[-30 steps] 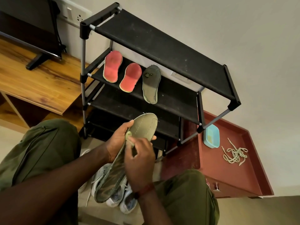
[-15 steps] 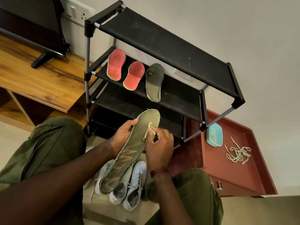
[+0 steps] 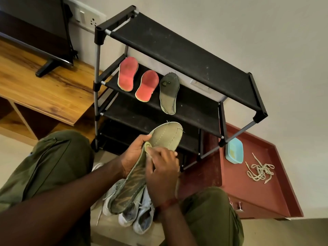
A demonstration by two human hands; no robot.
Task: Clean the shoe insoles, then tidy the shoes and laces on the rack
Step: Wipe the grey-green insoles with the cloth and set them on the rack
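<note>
My left hand (image 3: 133,153) grips a long olive-green insole (image 3: 165,137) by its left edge, in front of the black shoe rack (image 3: 177,43). My right hand (image 3: 162,173) pinches a small pale yellow-green cloth (image 3: 147,145) and presses it on the insole's middle. Two red insoles (image 3: 128,73) and one dark green insole (image 3: 168,93) lie on the rack's second shelf. White shoes (image 3: 136,213) sit on the floor below my hands, partly hidden by the insole. A tangle of pale laces (image 3: 260,171) lies on the red-brown cabinet top (image 3: 257,196).
A light blue tub (image 3: 234,152) stands on the red-brown cabinet next to the rack's right leg. A wooden TV unit (image 3: 35,89) with a television stand is at the left. My knees in green trousers (image 3: 46,166) flank the shoes.
My right hand has slid the cloth from the insole's toe end back toward its left edge and middle. The left hand keeps its hold. The view has shifted slightly.
</note>
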